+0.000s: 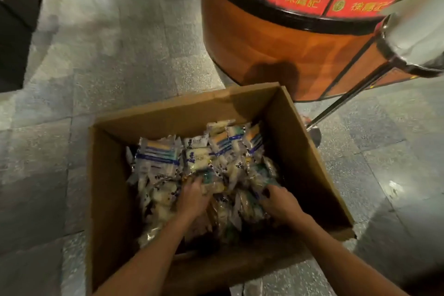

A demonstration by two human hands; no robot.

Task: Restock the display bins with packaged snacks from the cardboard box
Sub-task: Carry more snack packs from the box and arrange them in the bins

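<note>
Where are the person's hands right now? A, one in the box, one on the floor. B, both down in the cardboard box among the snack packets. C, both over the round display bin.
B: the left hand and right hand both reach into the snack packets inside the cardboard box.

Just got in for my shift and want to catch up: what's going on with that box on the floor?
A person is leaning over the open cardboard box on the floor, left hand and right hand both pushed down into the packaged snacks. The packs hide the grip of each hand. Nothing is lifted out yet; the round display bin stands just beyond the box.
</note>
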